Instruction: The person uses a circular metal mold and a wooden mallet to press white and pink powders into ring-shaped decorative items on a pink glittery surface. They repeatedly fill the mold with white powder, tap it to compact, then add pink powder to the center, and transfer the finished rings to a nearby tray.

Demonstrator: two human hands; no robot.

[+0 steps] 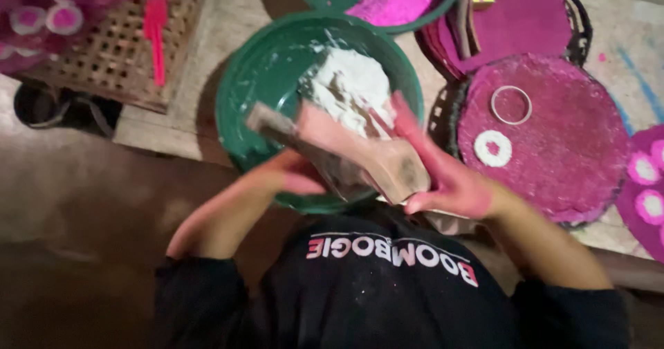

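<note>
Here both hands grip one flat wooden board point(346, 152), held tilted over the near rim of a green bowl point(256, 79). The left hand point(294, 176) is closed around the board's lower edge from beneath; the right hand point(443, 172), stained pink, clamps the board's right end with fingers spread along it. White powder point(349, 86) is heaped in the bowl just beyond the board. Right of the bowl, nearly touching its rim, lies a round pink disc point(553, 148) bearing a white ring point(511, 105). A woven tray point(111, 51) sits to the left, apart from the bowl, with bare tabletop point(200, 107) between them.
</note>
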